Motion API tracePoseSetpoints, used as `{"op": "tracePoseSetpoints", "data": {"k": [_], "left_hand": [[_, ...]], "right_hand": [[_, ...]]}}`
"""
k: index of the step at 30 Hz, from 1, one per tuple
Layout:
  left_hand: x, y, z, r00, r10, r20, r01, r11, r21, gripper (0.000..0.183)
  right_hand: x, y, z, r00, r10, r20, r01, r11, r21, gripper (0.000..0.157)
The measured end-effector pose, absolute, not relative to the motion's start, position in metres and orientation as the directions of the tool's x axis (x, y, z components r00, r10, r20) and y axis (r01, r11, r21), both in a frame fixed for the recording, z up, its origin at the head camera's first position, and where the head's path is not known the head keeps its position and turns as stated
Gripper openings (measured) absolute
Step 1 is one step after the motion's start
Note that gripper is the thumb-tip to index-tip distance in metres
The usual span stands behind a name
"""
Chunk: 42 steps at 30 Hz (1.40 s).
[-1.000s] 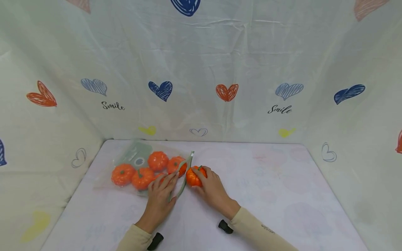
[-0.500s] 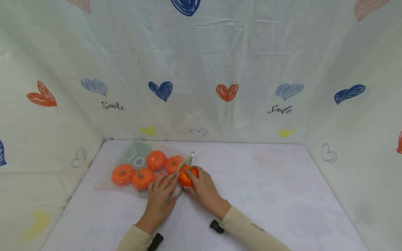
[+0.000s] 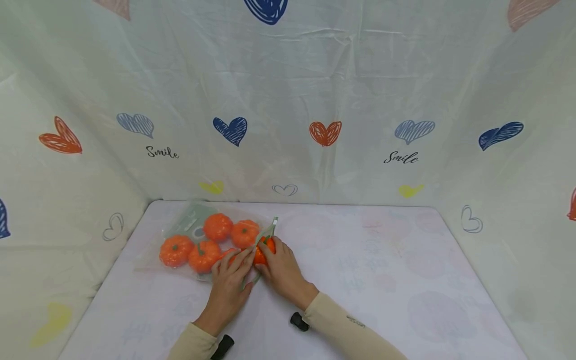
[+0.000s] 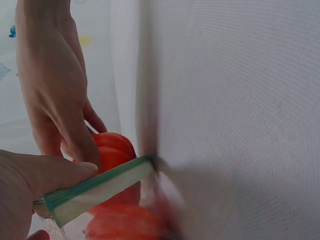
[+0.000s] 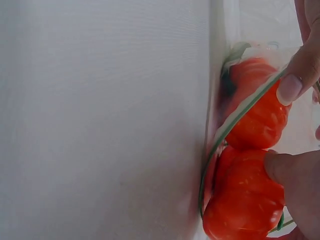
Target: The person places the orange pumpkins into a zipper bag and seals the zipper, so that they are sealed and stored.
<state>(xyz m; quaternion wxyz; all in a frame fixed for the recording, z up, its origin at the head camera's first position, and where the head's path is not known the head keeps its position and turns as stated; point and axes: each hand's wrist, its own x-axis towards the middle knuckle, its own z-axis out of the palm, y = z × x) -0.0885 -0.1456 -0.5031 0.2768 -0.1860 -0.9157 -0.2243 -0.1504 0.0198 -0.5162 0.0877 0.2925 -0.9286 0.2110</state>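
Note:
A clear zip bag (image 3: 181, 224) with a green-edged mouth lies on the table's left half, several orange toy pumpkins (image 3: 204, 256) inside it. My left hand (image 3: 229, 287) pinches the bag's mouth edge; in the left wrist view its thumb (image 4: 65, 175) lies along the green zip strip (image 4: 100, 190). Another pumpkin (image 3: 264, 251), with a green stem, sits at the mouth in my right hand (image 3: 284, 274), which grips it from the right. The right wrist view has this pumpkin (image 5: 245, 192) against one behind it (image 5: 260, 120), the green edge curving alongside both.
The table (image 3: 382, 280) has a pale printed cover. White curtains with printed hearts (image 3: 325, 133) hang at the back and both sides. Black wrist-camera pieces (image 3: 299, 322) show under both forearms.
My right hand has moved left, carrying its pumpkin into the bag's mouth. Two pumpkins at the back of the bag have shifted left. My left hand has kept its place.

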Motion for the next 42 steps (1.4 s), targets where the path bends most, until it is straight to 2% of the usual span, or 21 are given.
{"op": "tracePoseSetpoints", "data": {"k": [9, 16, 25, 32, 42], "left_hand": [[-0.088, -0.146, -0.504, -0.775, 0.216, 0.594, 0.47, 0.825, 0.313, 0.095], [-0.088, -0.147, -0.503, -0.77, 0.222, 0.598, 0.473, 0.828, 0.302, 0.094], [-0.088, -0.146, -0.503, -0.78, 0.214, 0.588, 0.467, 0.824, 0.32, 0.093], [-0.088, -0.146, -0.504, -0.78, 0.206, 0.591, 0.46, 0.828, 0.32, 0.094], [-0.088, -0.146, -0.503, -0.761, 0.221, 0.609, 0.476, 0.829, 0.293, 0.094]], "right_hand": [[-0.147, 0.025, -0.517, -0.81, -0.531, 0.249, -0.586, 0.722, -0.368, 0.056], [-0.142, 0.036, -0.512, -0.808, -0.502, 0.308, -0.589, 0.7, -0.403, 0.053], [-0.138, 0.04, -0.515, -0.853, -0.403, 0.332, -0.497, 0.82, -0.283, 0.063], [-0.143, 0.031, -0.517, -0.874, -0.366, 0.32, -0.464, 0.822, -0.328, 0.062], [-0.154, 0.02, -0.518, -0.881, -0.351, 0.318, -0.448, 0.833, -0.324, 0.064]]}}
